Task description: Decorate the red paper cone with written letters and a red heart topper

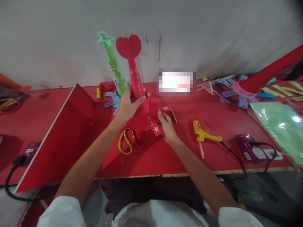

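My left hand (pixel 127 104) is wrapped round the lower part of a red paper cone (pixel 135 75), which stands upright. A red paper heart (pixel 129 46) tops the cone, and white writing runs down its side. Flat red strips with white stars spread from its base. My right hand (pixel 167 127) is closed at the edge of one red paper strip (pixel 163 108), thumb on top; its other fingers are partly hidden. Behind my left hand stands a green paper cone (pixel 115 69) with a pale green star outline. Yellow-handled scissors (pixel 125 143) lie below the red base.
To the right lie a yellow glue gun (pixel 203 134) and a purple power socket (pixel 252 148). A red board (pixel 63 135) stands upright at left. A glue stick (pixel 98 93) is near the wall. Farther right are a red tube (pixel 267 74) and a green plastic packet (pixel 279 126).
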The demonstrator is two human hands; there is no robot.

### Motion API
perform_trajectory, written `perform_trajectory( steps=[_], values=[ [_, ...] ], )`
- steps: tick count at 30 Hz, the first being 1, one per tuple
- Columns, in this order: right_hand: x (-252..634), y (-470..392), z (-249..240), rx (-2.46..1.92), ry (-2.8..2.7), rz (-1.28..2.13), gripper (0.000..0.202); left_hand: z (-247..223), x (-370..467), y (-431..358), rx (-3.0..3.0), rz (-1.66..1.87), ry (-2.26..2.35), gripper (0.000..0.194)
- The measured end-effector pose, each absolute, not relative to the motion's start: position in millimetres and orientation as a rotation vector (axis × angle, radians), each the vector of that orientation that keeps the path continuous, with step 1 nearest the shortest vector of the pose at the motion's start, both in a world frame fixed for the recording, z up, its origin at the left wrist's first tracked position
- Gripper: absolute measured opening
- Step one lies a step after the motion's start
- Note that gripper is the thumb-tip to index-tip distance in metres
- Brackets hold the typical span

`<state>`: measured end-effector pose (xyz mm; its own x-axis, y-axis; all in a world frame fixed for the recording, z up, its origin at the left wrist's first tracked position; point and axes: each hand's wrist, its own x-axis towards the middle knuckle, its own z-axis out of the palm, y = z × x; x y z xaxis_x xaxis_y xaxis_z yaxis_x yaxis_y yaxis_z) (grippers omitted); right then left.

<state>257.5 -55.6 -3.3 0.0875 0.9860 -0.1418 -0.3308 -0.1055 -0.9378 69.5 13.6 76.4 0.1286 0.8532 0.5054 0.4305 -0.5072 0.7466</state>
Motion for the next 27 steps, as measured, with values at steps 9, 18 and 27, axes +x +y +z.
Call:
perform_trajectory(
  steps=[9,18,27],
  values=[
    [259.4,-53.5,-1.5,-1.014,-0.646,1.562,0.038,56.0,57.0,7.6,1.887,1.057,1.170,0.078],
    [262.6,-53.7,0.6,-0.923,-0.725,1.545,0.035,108.8,12.3,-6.1,1.821,1.181,1.384,0.065],
    [263.3,-57.0,7.2,-0.898,-0.808,1.522,0.035,134.4,-95.9,30.2,1.824,1.776,1.582,0.081]
  ],
)
